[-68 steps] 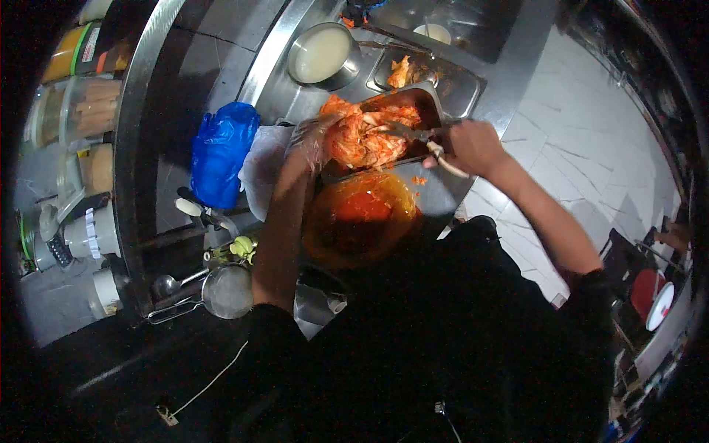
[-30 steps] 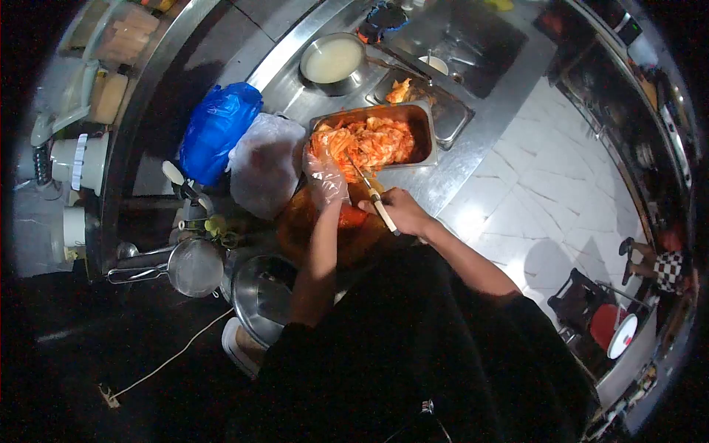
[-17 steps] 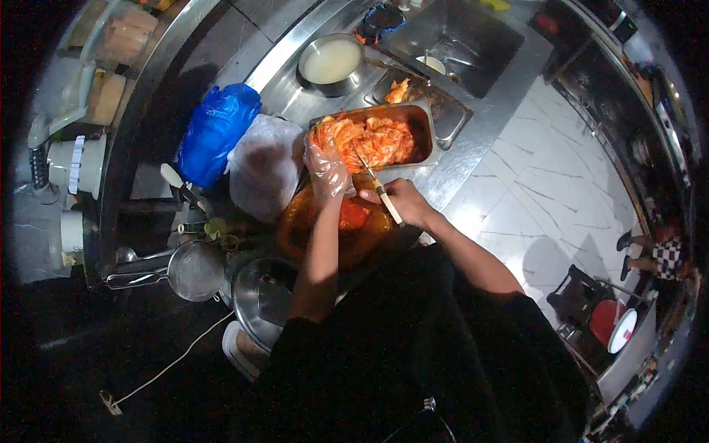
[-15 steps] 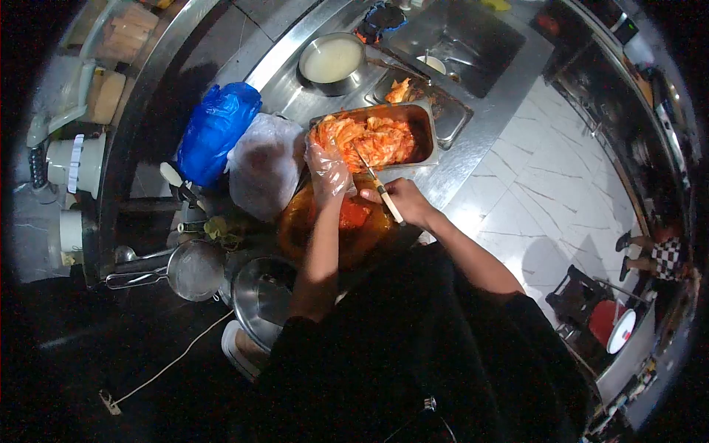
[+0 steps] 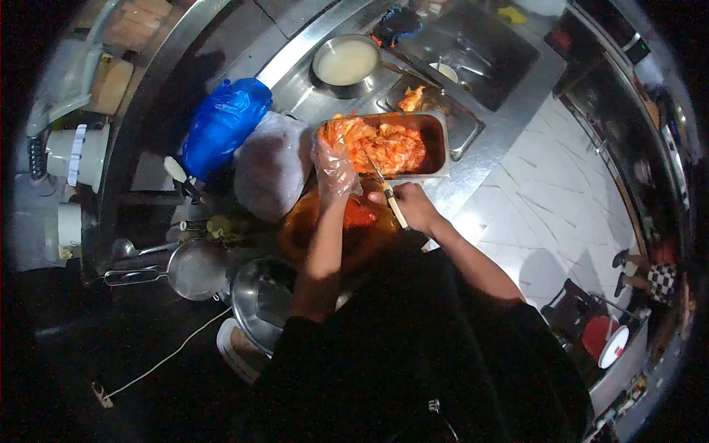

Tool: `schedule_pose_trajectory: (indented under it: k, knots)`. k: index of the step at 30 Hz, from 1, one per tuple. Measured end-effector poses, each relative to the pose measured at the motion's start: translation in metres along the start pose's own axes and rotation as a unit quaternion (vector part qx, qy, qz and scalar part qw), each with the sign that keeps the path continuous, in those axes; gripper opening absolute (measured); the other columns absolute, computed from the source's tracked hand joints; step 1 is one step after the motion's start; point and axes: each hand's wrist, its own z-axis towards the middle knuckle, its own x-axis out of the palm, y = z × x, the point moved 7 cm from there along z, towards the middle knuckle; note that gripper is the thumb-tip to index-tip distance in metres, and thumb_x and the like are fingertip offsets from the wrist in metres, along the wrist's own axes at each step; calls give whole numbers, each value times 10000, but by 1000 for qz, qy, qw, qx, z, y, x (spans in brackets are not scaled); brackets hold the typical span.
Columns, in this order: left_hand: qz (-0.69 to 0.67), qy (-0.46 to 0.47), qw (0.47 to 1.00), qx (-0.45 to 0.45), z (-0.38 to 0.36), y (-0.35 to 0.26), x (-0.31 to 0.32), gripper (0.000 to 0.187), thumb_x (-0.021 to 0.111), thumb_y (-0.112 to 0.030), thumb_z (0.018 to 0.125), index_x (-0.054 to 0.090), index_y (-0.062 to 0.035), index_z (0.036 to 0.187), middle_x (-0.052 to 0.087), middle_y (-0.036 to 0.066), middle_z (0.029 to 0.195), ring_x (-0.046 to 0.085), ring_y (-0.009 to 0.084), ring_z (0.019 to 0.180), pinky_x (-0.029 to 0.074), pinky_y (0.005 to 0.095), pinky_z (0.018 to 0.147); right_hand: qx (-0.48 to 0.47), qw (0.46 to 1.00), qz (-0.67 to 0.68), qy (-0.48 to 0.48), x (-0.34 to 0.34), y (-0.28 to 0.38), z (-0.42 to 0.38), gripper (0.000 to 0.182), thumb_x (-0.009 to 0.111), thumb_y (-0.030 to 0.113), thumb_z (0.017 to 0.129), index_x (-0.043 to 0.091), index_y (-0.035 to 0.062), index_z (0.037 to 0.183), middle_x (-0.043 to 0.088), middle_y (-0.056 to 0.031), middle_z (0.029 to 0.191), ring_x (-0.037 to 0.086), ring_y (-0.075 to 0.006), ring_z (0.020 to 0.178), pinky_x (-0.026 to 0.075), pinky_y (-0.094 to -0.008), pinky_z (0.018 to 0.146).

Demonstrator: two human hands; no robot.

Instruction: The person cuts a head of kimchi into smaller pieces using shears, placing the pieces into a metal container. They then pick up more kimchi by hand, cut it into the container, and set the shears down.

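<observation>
My left hand (image 5: 337,171), in a clear plastic glove, is closed on red kimchi (image 5: 395,148) at the left end of a rectangular metal pan (image 5: 437,140). Its fingertips are partly hidden among the leaves. In my bare right hand (image 5: 415,205) is a knife (image 5: 397,212) with a pale handle, its fingers wrapped round the grip. The blade slants up and left to the kimchi, close to my gloved fingers. Below the pan, under my left wrist, sits a wide red-stained basin (image 5: 295,230) with a red piece in it.
A bowl of cloudy liquid (image 5: 346,63) stands behind the pan, beside a stained tray (image 5: 465,122). Left of my hands are a white plastic bag (image 5: 272,166) and a blue bag (image 5: 225,129). A strainer (image 5: 196,269) and a steel bowl (image 5: 247,306) lie lower left.
The view has shifted a little, so pan and bowl sit slightly further right. My hands keep nearly the same places at the kimchi, with the knife still in my right hand.
</observation>
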Motion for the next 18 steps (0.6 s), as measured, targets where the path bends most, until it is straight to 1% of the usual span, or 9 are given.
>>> schedule_pose_trajectory:
  k: [1, 2, 5, 6, 9, 13, 15, 16, 18]
  knots:
    - [6, -20, 1000, 22, 2, -6, -5, 435, 506, -110, 953, 442, 35, 1358, 556, 297, 1254, 519, 496, 1160, 413, 535, 1024, 1, 1000, -19, 4, -3, 4, 0, 648, 683, 623, 868, 710, -13, 988, 710, -209, 852, 656, -283, 777, 509, -431, 777]
    - [12, -39, 998, 45, 5, -12, -10, 377, 490, -114, 967, 493, 26, 1318, 583, 288, 1219, 537, 487, 1141, 421, 533, 1009, -48, 999, 3, -17, -3, 9, 1, 727, 677, 650, 864, 725, -65, 982, 678, -113, 721, 640, -198, 683, 509, -359, 651]
    - [-29, -27, 995, 90, 15, -25, -16, 343, 491, -113, 966, 527, 22, 1279, 603, 290, 1196, 558, 493, 1118, 437, 539, 988, -32, 998, 46, 14, -2, 5, 6, 729, 652, 664, 878, 728, -57, 958, 653, -97, 689, 629, -168, 666, 501, -327, 609]
    - [-69, 21, 994, 80, 19, -23, -11, 331, 497, -109, 956, 540, 26, 1254, 601, 285, 1214, 560, 486, 1123, 441, 541, 982, 22, 994, 90, 64, 3, -2, 9, 705, 632, 684, 876, 713, -13, 947, 689, -119, 778, 638, -224, 749, 507, -381, 725]
    - [-39, 25, 993, 108, 12, -22, -6, 340, 506, -137, 966, 533, 27, 1263, 581, 290, 1250, 548, 475, 1154, 437, 532, 992, 30, 990, 117, 71, 9, -7, 10, 753, 606, 717, 871, 708, -28, 922, 698, -129, 807, 656, -219, 786, 511, -368, 744]
    - [62, 20, 991, 120, 5, 3, 14, 396, 524, -169, 971, 502, 53, 1299, 567, 300, 1269, 551, 469, 1154, 447, 511, 1003, 70, 997, 41, 0, 10, -16, 2, 728, 680, 685, 841, 668, -32, 713, 678, -116, 679, 666, -216, 654, 521, -392, 640]
    - [101, 44, 987, 116, 3, 1, 15, 427, 526, -177, 974, 482, 71, 1319, 561, 311, 1270, 554, 465, 1153, 453, 494, 1012, 74, 995, 54, -30, 14, -27, 1, 704, 717, 665, 821, 661, -21, 673, 653, -96, 625, 656, -215, 593, 515, -382, 586]
    - [143, 60, 982, 105, 5, 5, 21, 429, 514, -192, 984, 485, 59, 1331, 568, 287, 1282, 561, 435, 1169, 455, 473, 1025, 74, 994, 61, -46, 15, -30, 0, 694, 736, 656, 812, 657, -15, 653, 640, -86, 598, 651, -215, 562, 512, -377, 559]
    - [223, 80, 966, 100, 12, 44, 50, 429, 488, -225, 1004, 493, 34, 1346, 580, 243, 1307, 571, 385, 1198, 457, 443, 1046, 76, 987, 139, -16, 18, -31, -4, 668, 745, 645, 811, 664, -3, 672, 626, -67, 589, 635, -204, 535, 504, -348, 533]
